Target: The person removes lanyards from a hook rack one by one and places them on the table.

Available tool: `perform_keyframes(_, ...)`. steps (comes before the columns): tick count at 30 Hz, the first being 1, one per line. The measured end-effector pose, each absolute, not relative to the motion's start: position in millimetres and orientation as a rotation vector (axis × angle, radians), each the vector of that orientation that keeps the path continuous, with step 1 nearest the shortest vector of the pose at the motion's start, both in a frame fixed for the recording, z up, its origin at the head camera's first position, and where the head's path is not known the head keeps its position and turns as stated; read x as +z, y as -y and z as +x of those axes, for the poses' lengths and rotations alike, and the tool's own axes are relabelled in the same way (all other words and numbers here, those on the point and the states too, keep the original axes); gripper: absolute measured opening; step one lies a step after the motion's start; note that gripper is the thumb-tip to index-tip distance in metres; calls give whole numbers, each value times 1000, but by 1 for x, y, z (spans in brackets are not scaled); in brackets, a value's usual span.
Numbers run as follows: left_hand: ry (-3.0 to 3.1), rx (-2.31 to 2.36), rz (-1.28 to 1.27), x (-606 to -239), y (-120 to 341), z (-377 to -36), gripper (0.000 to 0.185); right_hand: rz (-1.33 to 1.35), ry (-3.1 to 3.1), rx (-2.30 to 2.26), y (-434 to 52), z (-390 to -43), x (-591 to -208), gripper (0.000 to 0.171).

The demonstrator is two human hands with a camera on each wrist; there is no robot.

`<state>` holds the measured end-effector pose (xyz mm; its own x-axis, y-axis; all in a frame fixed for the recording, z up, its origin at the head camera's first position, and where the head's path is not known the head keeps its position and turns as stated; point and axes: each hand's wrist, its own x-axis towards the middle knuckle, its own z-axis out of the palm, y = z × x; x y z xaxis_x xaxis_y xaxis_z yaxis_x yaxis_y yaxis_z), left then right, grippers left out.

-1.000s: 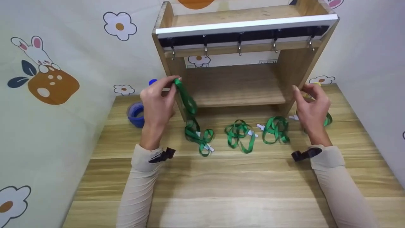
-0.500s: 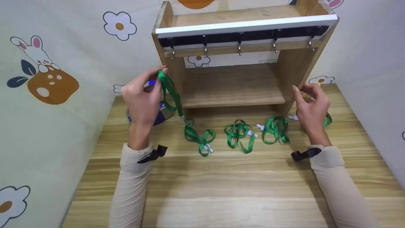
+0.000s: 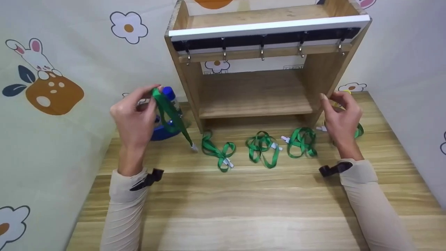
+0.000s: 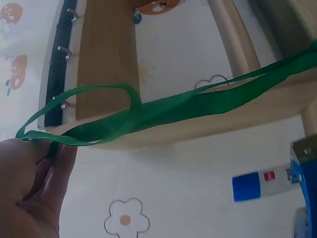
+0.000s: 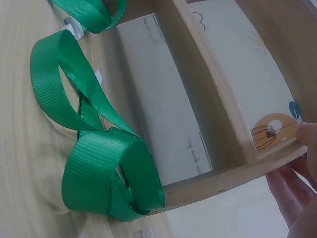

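Observation:
My left hand point(image 3: 133, 116) pinches a green lanyard point(image 3: 175, 116) between thumb and fingers, left of the wooden shelf rack point(image 3: 258, 89). The lanyard slants down to a white clip point(image 3: 194, 147) at its lower end. In the left wrist view, its ribbon point(image 4: 188, 109) stretches away from the fingertips in front of the rack. My right hand point(image 3: 343, 118) grips the rack's right side panel point(image 5: 233, 178), thumb on one face and fingers on the other. Several metal hooks point(image 3: 262, 54) line a dark strip under the rack's top, with nothing hanging on them.
On the table point(image 3: 244, 209), before the rack, lie a left lanyard point(image 3: 217, 151), a middle lanyard point(image 3: 263, 148) and a right lanyard point(image 3: 302, 143). Another lanyard point(image 3: 359, 130) lies partly behind my right hand. A blue tape dispenser point(image 3: 163, 132) and glue stick point(image 4: 257, 184) stand left of the rack.
My left hand has moved left, away from the rack's left panel, carrying the lanyard; its clip has come off the table pile. The right hand keeps its place on the panel.

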<state>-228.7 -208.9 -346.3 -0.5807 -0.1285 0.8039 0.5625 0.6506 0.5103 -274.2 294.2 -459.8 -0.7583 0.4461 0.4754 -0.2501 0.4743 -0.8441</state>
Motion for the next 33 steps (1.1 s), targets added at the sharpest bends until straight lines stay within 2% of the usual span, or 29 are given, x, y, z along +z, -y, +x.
perform_keyframes(17,2475,-849,-427,-382,246,-225,12,-133,2007,1312,-294,-277,-463,30)
perform_keyframes(25,2677,-954,-620,-402,266,-232,25,-137,2009,1326,-295,-278,-463,31)
perform_keyframes(33,2863,-868,-642,-421,263,-240,29,-157,2039,1331,-295,-275,-462,32)
